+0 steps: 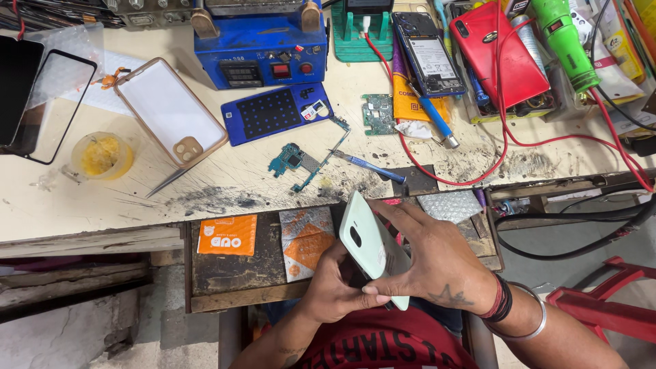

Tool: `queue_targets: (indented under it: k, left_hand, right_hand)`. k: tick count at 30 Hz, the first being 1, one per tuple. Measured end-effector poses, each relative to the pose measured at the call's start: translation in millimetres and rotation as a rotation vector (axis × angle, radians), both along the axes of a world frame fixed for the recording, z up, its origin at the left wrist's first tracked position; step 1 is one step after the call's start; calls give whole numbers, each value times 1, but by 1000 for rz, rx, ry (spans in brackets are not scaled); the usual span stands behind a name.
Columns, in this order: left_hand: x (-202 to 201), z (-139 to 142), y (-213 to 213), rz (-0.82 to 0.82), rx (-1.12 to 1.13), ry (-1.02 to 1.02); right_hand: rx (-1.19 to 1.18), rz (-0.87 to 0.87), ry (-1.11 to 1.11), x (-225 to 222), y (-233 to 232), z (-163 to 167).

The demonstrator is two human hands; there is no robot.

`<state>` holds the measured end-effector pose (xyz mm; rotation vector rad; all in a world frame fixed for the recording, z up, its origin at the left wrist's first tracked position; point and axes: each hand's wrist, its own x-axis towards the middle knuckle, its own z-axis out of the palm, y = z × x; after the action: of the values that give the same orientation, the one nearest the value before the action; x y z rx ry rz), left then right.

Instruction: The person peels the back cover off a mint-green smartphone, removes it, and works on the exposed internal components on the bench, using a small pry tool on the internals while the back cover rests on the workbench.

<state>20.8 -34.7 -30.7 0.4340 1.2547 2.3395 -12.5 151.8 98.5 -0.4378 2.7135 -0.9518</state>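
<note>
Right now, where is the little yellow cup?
In the head view, the yellow cup sits on the bench's left side, between the black screen glass and the clear phone case.

Glossy mint plastic phone back (372, 246); scratched, matt worktop (273, 188).

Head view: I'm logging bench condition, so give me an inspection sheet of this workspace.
Surface: pale bench top, scratched, dark smudges near its front edge.
Job's things: mint-green phone held tilted over the open drawer.
Clutter: circuit boards, blue screwdriver, tweezers, clear phone case, red phone, blue heating unit, yellow tub.
Grips: left hand and right hand both grip the phone.
Cables: red wire loops across the bench; black cable at right.
Surroundings: red chair.
</note>
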Motion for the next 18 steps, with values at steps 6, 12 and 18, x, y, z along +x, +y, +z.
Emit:
queue_targets:
  k: [6,12,18]
  left_hand:
    - [1,-6,0,0,6,-21]
    - [1,-10,-2,-3,-43,-9]
    - [0,-13,-2,-19,-2,-35]
  right_hand:
    - [4,7,-18,-1,0,-2]
    - [-36,6,-66,-3,1,-4]
    - [-16,49,-21,-3,2,-10]
